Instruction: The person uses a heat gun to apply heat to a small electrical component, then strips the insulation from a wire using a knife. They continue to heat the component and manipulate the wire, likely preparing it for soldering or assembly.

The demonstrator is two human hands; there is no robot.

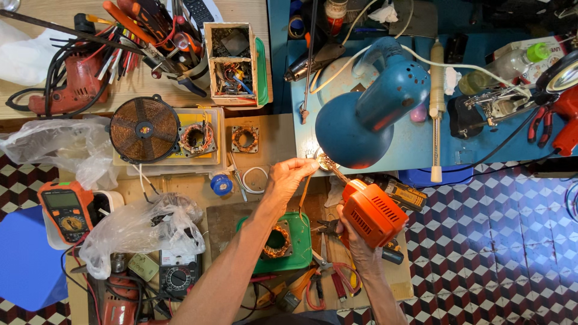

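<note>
At the bench's left edge an orange multimeter (67, 209) sits beside a crumpled plastic bag (141, 232), leaving little free room. My left hand (288, 179) pinches a thin wire up near the small shiny part (326, 160) under the blue lamp (367, 111). My right hand (355, 232) grips the orange soldering gun (373, 212) above the green tray (301, 241). Rightward, past the bench edge, checkered floor (494, 241) lies open.
</note>
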